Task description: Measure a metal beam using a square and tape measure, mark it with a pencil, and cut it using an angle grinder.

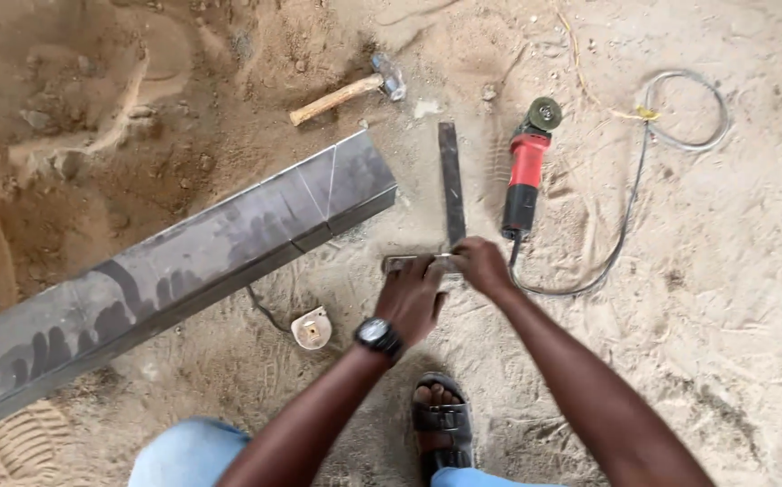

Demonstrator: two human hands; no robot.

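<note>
A metal try square lies on the sandy ground, its blade pointing away from me and its stock under my hands. My left hand, with a black wristwatch, rests on the stock. My right hand grips the corner where blade and stock meet. A long grey steel box section lies diagonally to the left, with scribed lines near its far end. A red and black angle grinder lies just right of the square.
A wooden-handled hammer lies beyond the steel section. The grinder's grey cable loops across the sand on the right. A small white tape measure sits near my left forearm. My sandalled foot is below.
</note>
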